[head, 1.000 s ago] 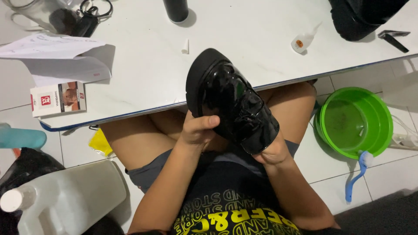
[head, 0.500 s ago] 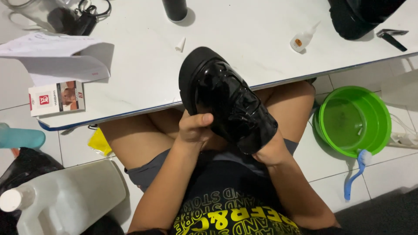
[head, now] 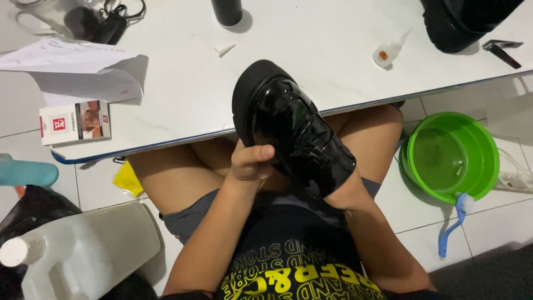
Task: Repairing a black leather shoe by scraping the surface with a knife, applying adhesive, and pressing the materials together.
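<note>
Gripping a glossy black shoe (head: 297, 136), left hand (head: 251, 164) fingers clenched; right hand hidden inside, grip untellable.

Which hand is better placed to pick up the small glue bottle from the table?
Probably left. The left hand only grips the black shoe from outside; the right hand is hidden inside the shoe, though the glue bottle lies on that side.

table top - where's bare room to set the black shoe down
The widest bare patch of the white table lies between the small white cap and the glue bottle, ahead of the shoe gripped by the left hand. The left end is crowded with papers, a small box and keys; another dark shoe fills the far right corner.
</note>
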